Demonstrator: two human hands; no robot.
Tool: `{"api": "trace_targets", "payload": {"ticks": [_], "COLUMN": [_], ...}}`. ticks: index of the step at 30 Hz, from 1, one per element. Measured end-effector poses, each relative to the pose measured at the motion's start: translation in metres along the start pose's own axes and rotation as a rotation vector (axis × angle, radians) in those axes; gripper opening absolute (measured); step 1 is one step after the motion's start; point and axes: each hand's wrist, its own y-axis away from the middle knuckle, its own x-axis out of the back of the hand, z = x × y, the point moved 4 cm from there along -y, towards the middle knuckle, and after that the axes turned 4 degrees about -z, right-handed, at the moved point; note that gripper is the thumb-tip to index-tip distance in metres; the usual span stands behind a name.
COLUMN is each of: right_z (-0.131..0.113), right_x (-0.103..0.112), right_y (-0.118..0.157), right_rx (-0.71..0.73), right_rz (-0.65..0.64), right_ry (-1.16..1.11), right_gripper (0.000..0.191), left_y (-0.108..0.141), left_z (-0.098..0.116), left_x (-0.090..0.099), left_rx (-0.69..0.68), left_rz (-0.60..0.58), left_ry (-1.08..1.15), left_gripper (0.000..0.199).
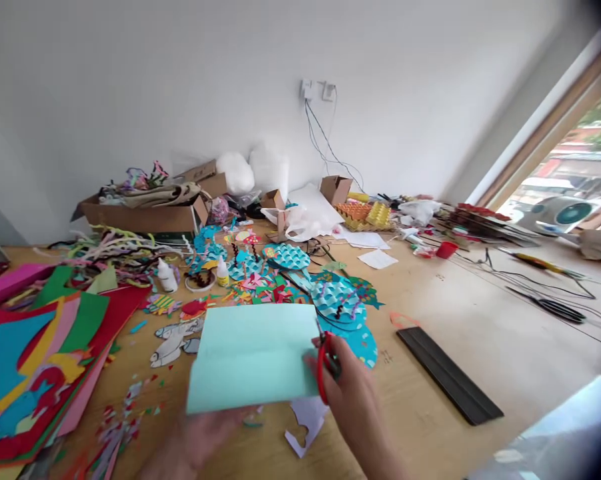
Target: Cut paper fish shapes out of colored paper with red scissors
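Wood-toned bench (pixel 430 293), cluttered. Left: coloured sheets (pixel 10 343), paper bits (pixel 123 417), cardboard box (pixel 140 219). Middle: two small bottles (pixel 167 277), fish cutouts (pixel 169 348), pale purple scrap (pixel 314 415). Right: black strip (pixel 449 375), red cup (pixel 447 250), black-handled scissors (pixel 548 305).

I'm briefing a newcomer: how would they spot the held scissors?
Over the near side of the wooden table, find the big pale green sheet. The scissors are at its right edge, in the person's right grip. Bright red handles set them apart from the black-handled tool lying farther right.
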Motion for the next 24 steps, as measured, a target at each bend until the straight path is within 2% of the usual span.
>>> {"api": "trace_targets", "payload": {"ticks": [2, 6, 8, 12, 15, 18, 21, 24], "right_z": [0.013, 0.013, 0.009, 0.008, 0.008, 0.003, 0.0, 0.001], "right_x": [-0.002, -0.012, -0.015, -0.025, -0.038, -0.046, -0.047, -0.041], "right_y": [-0.001, 0.012, 0.021, 0.034, 0.038, 0.041, 0.043, 0.047], "right_rx": [-0.016, 0.125, 0.227, 0.393, 0.46, 0.555, 0.633, 0.687], "right_rz": [-0.046, -0.132, -0.201, -0.346, -0.416, -0.379, -0.35, -0.384], "right_ry": [-0.007, -0.022, -0.012, 0.044, 0.052, -0.01, -0.035, -0.006], "right_gripper": [0.021, 0.01, 0.005, 0.011, 0.012, 0.012, 0.01, 0.016], "left_y": [-0.003, -0.004, -0.001, 0.011, 0.02, 0.025, 0.025, 0.024], "left_z": [-0.001, -0.004, -0.004, -0.005, -0.011, -0.015, -0.013, -0.004], "left_x": [-0.004, 0.0, 0.008, 0.018, 0.023, 0.029, 0.036, 0.04], "left_rx": [0.023, 0.096, 0.138, 0.202, 0.253, 0.341, 0.401, 0.383], "left_rz": [0.059, 0.12, 0.098, -0.025, -0.018, 0.077, 0.156, 0.175], "left_ry": [0.204, 0.508, 0.549, 0.599, 0.554, 0.404, 0.298, 0.243], "left_gripper": [0.05, 0.041, 0.045, 0.053, 0.04, 0.026, 0.023, 0.024]}}
